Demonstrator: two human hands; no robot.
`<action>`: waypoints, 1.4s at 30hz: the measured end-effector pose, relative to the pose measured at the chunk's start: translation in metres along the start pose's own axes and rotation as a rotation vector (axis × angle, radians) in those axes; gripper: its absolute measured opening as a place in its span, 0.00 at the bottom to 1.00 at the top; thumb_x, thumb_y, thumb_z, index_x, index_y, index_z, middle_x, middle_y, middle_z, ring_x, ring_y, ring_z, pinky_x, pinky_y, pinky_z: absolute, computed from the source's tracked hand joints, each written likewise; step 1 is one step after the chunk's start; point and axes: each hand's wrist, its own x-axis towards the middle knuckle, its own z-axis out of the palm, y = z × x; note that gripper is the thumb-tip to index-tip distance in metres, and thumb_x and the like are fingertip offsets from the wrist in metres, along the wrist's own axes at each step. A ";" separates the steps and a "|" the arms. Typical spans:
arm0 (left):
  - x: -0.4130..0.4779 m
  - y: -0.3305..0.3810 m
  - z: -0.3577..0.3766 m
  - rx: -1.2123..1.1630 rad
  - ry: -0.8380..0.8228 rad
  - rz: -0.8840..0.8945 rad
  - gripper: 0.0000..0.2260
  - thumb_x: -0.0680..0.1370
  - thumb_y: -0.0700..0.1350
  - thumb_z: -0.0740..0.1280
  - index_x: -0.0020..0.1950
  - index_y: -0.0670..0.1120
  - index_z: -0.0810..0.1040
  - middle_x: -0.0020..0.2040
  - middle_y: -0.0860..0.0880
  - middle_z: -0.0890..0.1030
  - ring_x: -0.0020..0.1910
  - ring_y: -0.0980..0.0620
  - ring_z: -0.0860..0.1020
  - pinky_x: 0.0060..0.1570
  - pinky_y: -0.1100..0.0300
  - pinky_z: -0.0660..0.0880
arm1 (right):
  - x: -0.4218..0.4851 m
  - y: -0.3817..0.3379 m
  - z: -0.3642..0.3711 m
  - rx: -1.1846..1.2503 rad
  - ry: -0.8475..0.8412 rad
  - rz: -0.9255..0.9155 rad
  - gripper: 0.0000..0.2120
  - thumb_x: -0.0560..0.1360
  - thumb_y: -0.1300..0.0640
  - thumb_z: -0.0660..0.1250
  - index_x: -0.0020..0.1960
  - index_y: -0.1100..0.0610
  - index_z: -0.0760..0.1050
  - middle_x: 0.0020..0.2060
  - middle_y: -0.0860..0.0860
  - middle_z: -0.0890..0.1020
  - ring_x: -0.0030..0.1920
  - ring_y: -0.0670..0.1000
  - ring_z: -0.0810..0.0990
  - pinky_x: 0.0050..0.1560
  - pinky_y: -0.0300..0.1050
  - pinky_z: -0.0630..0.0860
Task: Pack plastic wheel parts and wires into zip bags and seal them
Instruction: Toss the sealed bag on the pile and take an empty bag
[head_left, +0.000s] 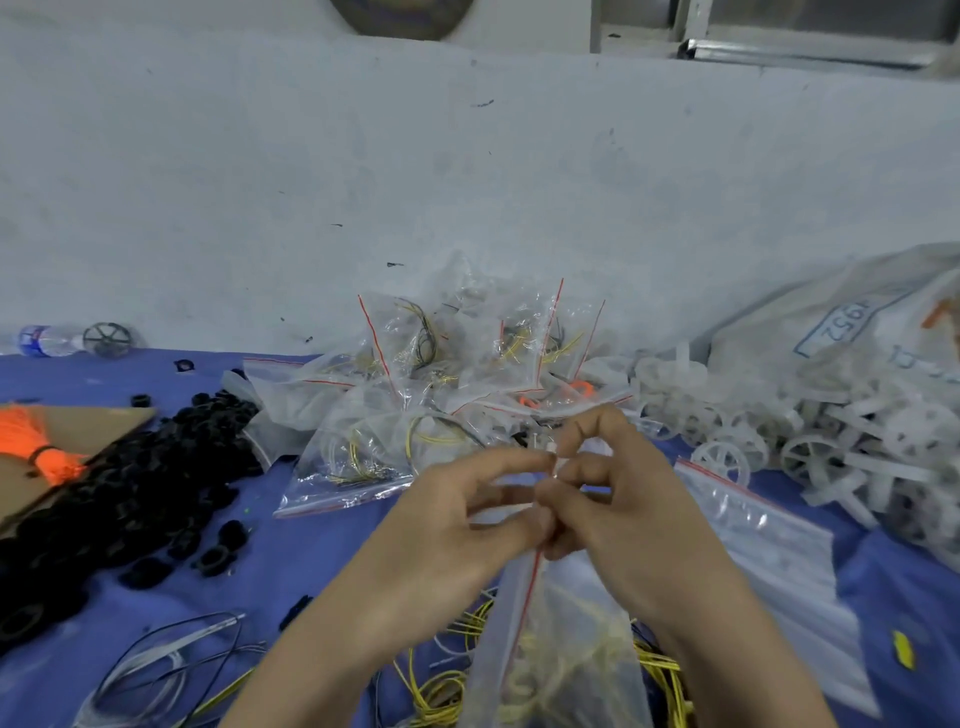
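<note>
A clear zip bag (561, 639) with a red seal line hangs in front of me, holding yellow wires and pale plastic parts. My left hand (457, 525) and my right hand (618, 499) meet at its top edge, thumbs and fingers pinching the seal strip. A heap of filled zip bags (441, 384) lies behind the hands. Loose white plastic wheels (810, 447) are piled at the right. Yellow wires (441, 691) lie on the blue cloth below the bag.
Black rubber tyres (130, 483) cover the left of the blue table (291, 556). Orange cord on cardboard (41, 452) lies far left. A stack of empty zip bags (769, 551) sits right of my hands. A white sack (852, 322) leans at the back right; a water bottle (47, 340) lies by the wall.
</note>
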 end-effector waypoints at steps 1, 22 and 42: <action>0.000 0.002 0.002 0.053 0.009 0.024 0.13 0.70 0.46 0.71 0.53 0.60 0.81 0.50 0.57 0.81 0.51 0.61 0.80 0.50 0.65 0.76 | 0.000 0.000 0.000 -0.019 0.017 -0.016 0.12 0.73 0.71 0.64 0.43 0.56 0.67 0.25 0.49 0.78 0.25 0.47 0.76 0.29 0.40 0.75; -0.007 0.011 -0.030 -0.106 -0.073 0.143 0.26 0.74 0.35 0.66 0.63 0.62 0.71 0.35 0.47 0.75 0.32 0.51 0.71 0.35 0.64 0.70 | -0.004 -0.009 0.000 0.183 -0.133 -0.054 0.15 0.73 0.69 0.66 0.32 0.54 0.68 0.23 0.54 0.73 0.23 0.51 0.70 0.26 0.38 0.69; 0.005 -0.092 -0.110 0.585 0.655 -0.304 0.07 0.77 0.38 0.64 0.48 0.51 0.75 0.50 0.45 0.78 0.50 0.46 0.76 0.46 0.59 0.71 | -0.011 -0.014 -0.020 -0.106 -0.286 -0.028 0.24 0.70 0.70 0.63 0.53 0.42 0.75 0.20 0.50 0.62 0.22 0.50 0.62 0.26 0.38 0.64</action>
